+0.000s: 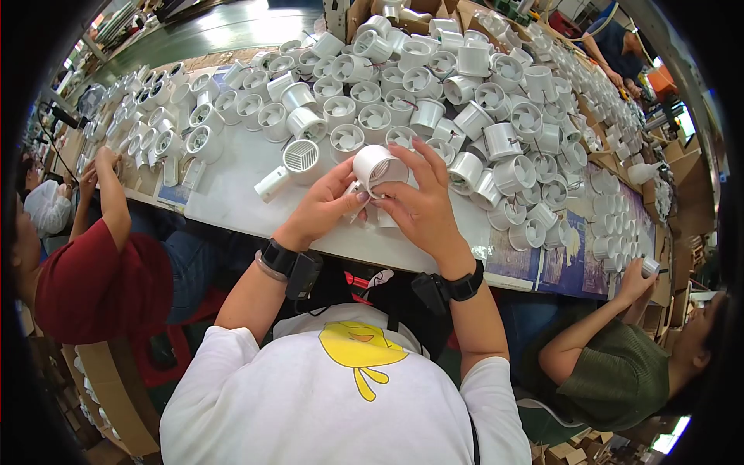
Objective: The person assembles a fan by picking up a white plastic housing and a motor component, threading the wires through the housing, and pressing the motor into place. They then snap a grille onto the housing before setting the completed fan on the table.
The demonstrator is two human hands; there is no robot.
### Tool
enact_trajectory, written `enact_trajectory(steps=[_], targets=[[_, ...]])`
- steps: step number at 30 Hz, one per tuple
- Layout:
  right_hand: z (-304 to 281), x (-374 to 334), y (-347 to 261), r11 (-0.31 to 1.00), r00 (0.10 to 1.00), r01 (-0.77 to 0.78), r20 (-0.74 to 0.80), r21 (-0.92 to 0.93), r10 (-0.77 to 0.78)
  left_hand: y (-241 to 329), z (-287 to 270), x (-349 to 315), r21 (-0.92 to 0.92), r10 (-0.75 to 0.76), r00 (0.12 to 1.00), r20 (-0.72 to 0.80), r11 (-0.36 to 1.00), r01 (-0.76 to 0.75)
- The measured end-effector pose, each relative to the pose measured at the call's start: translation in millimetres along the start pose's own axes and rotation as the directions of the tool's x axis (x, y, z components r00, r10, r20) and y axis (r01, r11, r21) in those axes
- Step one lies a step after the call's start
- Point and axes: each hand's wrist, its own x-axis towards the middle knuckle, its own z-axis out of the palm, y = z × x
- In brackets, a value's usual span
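Between my two hands, just above the near edge of the table, is a white round fan housing with slats showing inside its open end. My left hand grips its left side, thumb and fingers pressed together low on it. My right hand has its thumb and fingers at the lower right of the housing, with other fingers raised around its right side. A small white part below the housing is partly hidden by my fingers. Left of my hands, a white slatted fan housing lies beside a white cylindrical piece.
A large heap of white fan housings covers the table beyond my hands. Co-workers sit on both sides, one in a red sleeve, one in a dark green sleeve. Stacked white rings stand at the right. Cardboard boxes line the right side.
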Motion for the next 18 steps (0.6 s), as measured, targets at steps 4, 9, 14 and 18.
enact_trajectory(steps=[4,9,14,18], targets=[[3.2,0.0,3.5,0.998,0.998,0.057,0.005,0.0,-0.057,-2.1,0.3,-0.4,-0.049,-0.008,1.0,-0.02,0.999,0.007],[10.3,-3.0,6.7,0.998,1.0,0.027,0.006,0.055,-0.027,-5.8,-3.7,-2.0,-0.056,-0.006,1.0,-0.024,0.998,0.004],[9.1,-4.2,8.3,0.994,1.0,-0.013,0.027,0.11,0.01,-4.4,-1.5,-2.6,-0.097,0.007,1.0,-0.02,0.995,-0.009],[8.7,-1.2,8.1,0.989,0.998,-0.024,0.059,0.145,0.016,-4.9,-2.9,-1.7,-0.142,0.005,1.0,-0.006,0.99,-0.006]])
